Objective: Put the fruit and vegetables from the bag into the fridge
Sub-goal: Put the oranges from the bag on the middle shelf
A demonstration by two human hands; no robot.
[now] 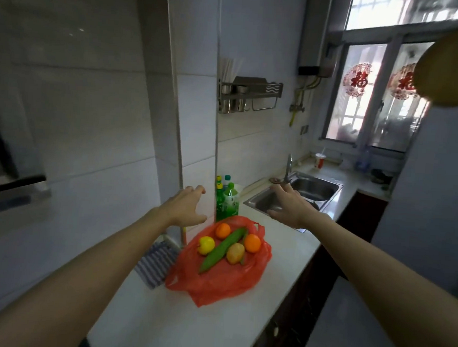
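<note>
A red plastic bag (217,281) lies spread open on the white counter (177,322). On it rest two oranges (223,230) (252,243), a yellow apple (206,245), a long green cucumber (222,248) and a yellowish round fruit (235,253). My left hand (186,207) hovers above the bag's far left side, fingers spread, holding nothing. My right hand (291,205) hovers beyond the bag's far right side, over the sink's near edge, also open and empty. The fridge's grey side (433,210) rises at the right.
Green bottles (227,201) stand against the wall just behind the bag. A steel sink (301,194) with a tap (288,168) lies further back. A striped cloth (155,262) lies left of the bag. A metal rack (249,94) hangs on the tiled wall. A blurred yellow round object (451,68) fills the upper right.
</note>
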